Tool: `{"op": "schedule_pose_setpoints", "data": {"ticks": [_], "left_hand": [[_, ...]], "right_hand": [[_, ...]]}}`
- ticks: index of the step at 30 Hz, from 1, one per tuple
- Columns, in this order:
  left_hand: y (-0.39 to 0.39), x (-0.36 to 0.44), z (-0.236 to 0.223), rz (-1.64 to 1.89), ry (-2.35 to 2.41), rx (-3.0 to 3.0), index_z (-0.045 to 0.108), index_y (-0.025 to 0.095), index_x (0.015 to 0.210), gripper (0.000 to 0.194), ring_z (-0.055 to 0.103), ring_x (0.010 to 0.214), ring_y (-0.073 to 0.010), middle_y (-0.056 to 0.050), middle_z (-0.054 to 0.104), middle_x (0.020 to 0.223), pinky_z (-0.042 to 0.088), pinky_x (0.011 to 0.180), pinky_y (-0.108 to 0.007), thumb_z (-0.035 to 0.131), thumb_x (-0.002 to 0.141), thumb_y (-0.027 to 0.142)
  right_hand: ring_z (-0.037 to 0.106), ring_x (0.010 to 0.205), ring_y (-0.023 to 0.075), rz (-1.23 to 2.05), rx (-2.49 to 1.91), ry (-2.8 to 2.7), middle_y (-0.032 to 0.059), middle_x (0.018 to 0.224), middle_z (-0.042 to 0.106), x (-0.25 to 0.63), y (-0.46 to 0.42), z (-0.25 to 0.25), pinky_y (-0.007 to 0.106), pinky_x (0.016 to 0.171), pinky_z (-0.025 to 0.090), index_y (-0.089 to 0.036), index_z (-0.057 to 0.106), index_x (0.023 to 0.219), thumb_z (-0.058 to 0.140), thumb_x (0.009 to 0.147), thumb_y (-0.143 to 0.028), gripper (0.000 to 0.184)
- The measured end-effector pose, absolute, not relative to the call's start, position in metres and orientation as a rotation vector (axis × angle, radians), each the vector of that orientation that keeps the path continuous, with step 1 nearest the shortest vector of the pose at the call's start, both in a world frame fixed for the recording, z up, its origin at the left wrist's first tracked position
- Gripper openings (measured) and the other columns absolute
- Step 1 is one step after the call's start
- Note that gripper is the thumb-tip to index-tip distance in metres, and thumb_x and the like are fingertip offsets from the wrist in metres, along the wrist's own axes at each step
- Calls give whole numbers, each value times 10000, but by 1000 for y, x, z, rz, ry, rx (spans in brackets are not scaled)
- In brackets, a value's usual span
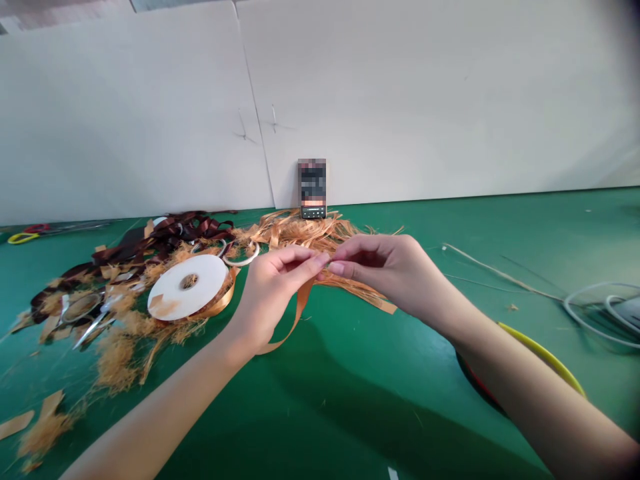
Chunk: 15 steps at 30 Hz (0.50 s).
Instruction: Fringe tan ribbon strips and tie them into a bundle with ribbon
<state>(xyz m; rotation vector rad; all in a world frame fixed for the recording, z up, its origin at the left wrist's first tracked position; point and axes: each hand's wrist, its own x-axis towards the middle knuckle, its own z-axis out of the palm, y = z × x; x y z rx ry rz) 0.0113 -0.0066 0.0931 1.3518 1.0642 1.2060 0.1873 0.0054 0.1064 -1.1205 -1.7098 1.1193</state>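
My left hand (280, 283) is closed in a pinch on a tan satin ribbon (301, 303). The ribbon hangs below the fingers and curves back to the left behind my wrist. My right hand (383, 263) meets it fingertip to fingertip, thumb and forefinger pinched at the ribbon's end, which the fingers mostly hide. Behind both hands lies a bundle of tan ribbon strips with frayed ends (313, 230). Left of my left hand, a white ribbon spool (187, 287) wound with tan ribbon rests tilted on the green table (320, 413).
Scissors (93, 327), fluffy thread scraps (117, 360) and dark brown ribbon (165, 233) crowd the left. A phone (313, 190) leans on the white wall panel (425, 100). At right are a pale cable (500, 270) and a yellow-rimmed object (545, 357) partly under my forearm.
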Motion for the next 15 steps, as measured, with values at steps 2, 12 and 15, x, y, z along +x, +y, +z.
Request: {"op": "schedule_pose_setpoints", "data": {"ticks": [2,12,15], "left_hand": [[-7,11,92,1191,1063,1357,725,185,796,180,623,783,-149,-24,703,803,474,764,-257,702,771,361],[-7,13,90,1108,1097,1408,728,192,805,207,592,745,-139,-16,688,776,446,709,-252,677,791,392],[-8,14,89,1109,1081,1410,726,194,791,200,590,721,-134,-8,674,736,449,676,-243,675,793,388]], "right_hand": [[606,691,165,1082,-1117,-1755,43,734,673,187,6,104,331,654,482,-163,681,762,690,758,-365,203],[506,646,99,1171,-976,-1783,-6,667,548,187,9,102,245,625,452,-167,525,735,497,860,-138,131],[490,643,89,1247,-911,-1720,-10,678,527,187,9,101,232,629,441,-165,517,731,496,878,-165,148]]}}
